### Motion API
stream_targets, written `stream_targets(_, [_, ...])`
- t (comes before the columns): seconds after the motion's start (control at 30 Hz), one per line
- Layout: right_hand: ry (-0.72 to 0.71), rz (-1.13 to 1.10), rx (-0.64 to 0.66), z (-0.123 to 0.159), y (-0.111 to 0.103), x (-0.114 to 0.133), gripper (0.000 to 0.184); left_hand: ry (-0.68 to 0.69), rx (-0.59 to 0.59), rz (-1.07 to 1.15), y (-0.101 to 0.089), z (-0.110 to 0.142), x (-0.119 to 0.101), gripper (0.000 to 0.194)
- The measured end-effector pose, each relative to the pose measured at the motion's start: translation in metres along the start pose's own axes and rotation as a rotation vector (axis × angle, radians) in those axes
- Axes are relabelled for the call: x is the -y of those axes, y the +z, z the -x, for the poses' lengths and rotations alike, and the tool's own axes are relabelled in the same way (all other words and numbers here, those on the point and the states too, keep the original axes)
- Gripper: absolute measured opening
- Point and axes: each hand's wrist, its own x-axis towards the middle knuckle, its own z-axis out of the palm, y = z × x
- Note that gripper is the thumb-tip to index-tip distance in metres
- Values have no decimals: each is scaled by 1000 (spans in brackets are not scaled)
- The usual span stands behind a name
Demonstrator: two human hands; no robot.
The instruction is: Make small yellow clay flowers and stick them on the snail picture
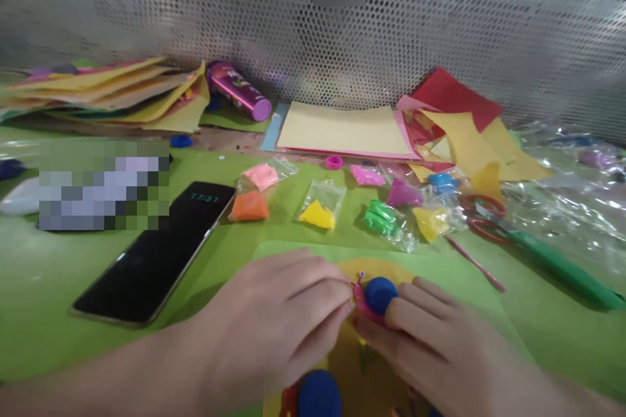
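Note:
A small clay snail (364,300) with a pink body, a round blue shell and a thin stalk at its head lies between my hands. My left hand (298,306) is closed in a pinch at the head end, and its fingertips touch the pink clay. On the other side, my right hand (435,332) grips the body and the edge of the blue shell. Under them is a yellow-orange picture (342,365) on a light green sheet (278,249). A larger blue clay disc (319,394) shows at the bottom edge, partly cut off.
Small bags of coloured clay, such as yellow (317,214) and green (380,217), lie beyond my hands. A black phone (161,254) is at left, green-sheathed scissors (557,264) at right. Behind are paper stacks (342,127), a purple canister (239,91) and a perforated metal panel (293,19).

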Motion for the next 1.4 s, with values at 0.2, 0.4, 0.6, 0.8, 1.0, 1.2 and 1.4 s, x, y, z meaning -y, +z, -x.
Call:
stream_targets(0.2, [37,42,5,-5,-6,4,25,21,46,-37,2,1,3,25])
stream_targets(0.4, [28,21,27,-6,-8,-1,27,14,61,-41,2,1,2,26])
stream_targets(0.6, [82,-42,32,-5,-10,2,25,44,70,-34,2,3,-1,29])
stream_targets(0.8, [68,-137,2,3,-8,0,27,71,132,-38,1,3,-2,32])
stream_targets(1.0, [54,-121,-33,3,-8,-4,24,81,195,-40,1,3,-1,37])
stream_targets(1.2, [80,-56,12,-2,-13,-2,24,132,171,-92,2,1,-5,41])
stream_targets(1.4, [54,-31,11,2,-9,-1,25,161,182,-133,3,-3,-6,49])
